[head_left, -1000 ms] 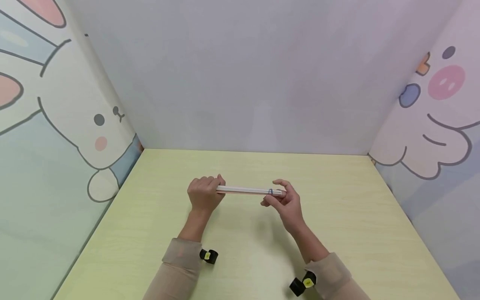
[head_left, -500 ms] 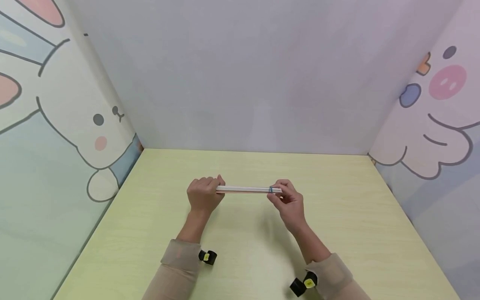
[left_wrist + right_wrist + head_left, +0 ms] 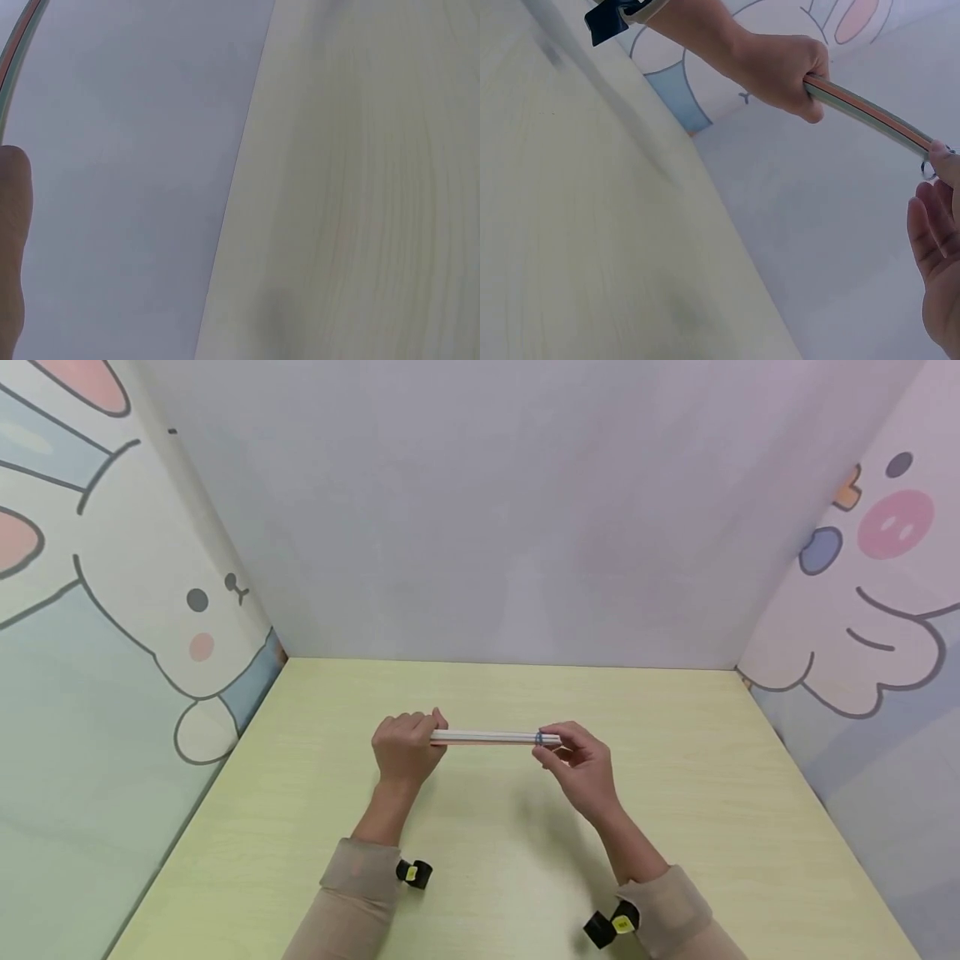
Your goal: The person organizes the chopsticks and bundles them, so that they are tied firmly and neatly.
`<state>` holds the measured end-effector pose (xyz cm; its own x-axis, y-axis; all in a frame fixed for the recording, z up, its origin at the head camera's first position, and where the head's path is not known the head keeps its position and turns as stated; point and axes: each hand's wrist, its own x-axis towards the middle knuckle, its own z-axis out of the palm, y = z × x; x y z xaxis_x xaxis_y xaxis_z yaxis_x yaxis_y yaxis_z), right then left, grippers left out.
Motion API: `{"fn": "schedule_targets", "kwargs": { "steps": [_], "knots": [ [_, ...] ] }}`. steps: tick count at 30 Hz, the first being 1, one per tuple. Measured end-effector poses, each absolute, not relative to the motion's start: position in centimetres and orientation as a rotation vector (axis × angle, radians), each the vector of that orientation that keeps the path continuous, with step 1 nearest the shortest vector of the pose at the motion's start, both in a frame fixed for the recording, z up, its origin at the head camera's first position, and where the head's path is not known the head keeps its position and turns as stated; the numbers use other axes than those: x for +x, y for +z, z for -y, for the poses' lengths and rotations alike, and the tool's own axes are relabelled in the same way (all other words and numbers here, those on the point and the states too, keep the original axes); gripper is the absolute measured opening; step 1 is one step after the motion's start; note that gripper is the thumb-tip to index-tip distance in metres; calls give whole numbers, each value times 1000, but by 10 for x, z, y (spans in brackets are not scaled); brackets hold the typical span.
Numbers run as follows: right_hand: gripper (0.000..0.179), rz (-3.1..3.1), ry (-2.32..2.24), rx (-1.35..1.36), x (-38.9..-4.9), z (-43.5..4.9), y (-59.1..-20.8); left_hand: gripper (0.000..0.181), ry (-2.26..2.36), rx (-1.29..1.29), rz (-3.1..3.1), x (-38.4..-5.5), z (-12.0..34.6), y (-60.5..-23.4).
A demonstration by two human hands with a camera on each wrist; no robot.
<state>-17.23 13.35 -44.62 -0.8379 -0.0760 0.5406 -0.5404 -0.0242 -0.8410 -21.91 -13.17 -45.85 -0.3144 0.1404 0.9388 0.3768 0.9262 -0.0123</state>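
A slim bundle of chopsticks (image 3: 487, 737) is held level above the table in the head view, pale on top. Orange and pale green sticks show in the bundle in the right wrist view. My left hand (image 3: 407, 750) grips its left end in a fist. Around the right end sits a thin blue rubber band (image 3: 538, 738), part of which hangs as a loop in the right wrist view. My right hand (image 3: 588, 778) pinches at the band with thumb and fingertips. Only a left finger (image 3: 11, 247) shows in the left wrist view, without the sticks.
Underneath is a light yellow wood-grain table (image 3: 480, 868). A plain pale wall (image 3: 510, 527) rises behind it, with cartoon-printed side panels (image 3: 225, 668) left and right. Black cameras (image 3: 415, 873) sit at both wrists.
The right index finger has come down from a raised position onto the banded end, and the right hand has shifted slightly right. The left hand keeps its grip, almost still.
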Motion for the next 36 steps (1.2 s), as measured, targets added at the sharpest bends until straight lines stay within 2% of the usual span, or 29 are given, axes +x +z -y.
{"fn": "schedule_targets", "kwargs": {
  "steps": [6,14,22,29,36],
  "knots": [
    [42,1920,1804,741,-178,-142,-442,33,-221,-336,1916,-218,132,-457],
    [26,2011,1749,856,-184,-154,-433,34,-220,-361,1928,-217,131,-455],
    [27,2088,1650,908,-183,-156,-426,33,-219,-363,1948,-216,126,-455],
    [26,2107,1481,962,-169,-148,-398,32,-224,-390,1939,-214,120,-450],
    [32,2108,1436,992,-176,-149,-411,30,-207,-404,1959,-212,115,-447]
  ]
}}
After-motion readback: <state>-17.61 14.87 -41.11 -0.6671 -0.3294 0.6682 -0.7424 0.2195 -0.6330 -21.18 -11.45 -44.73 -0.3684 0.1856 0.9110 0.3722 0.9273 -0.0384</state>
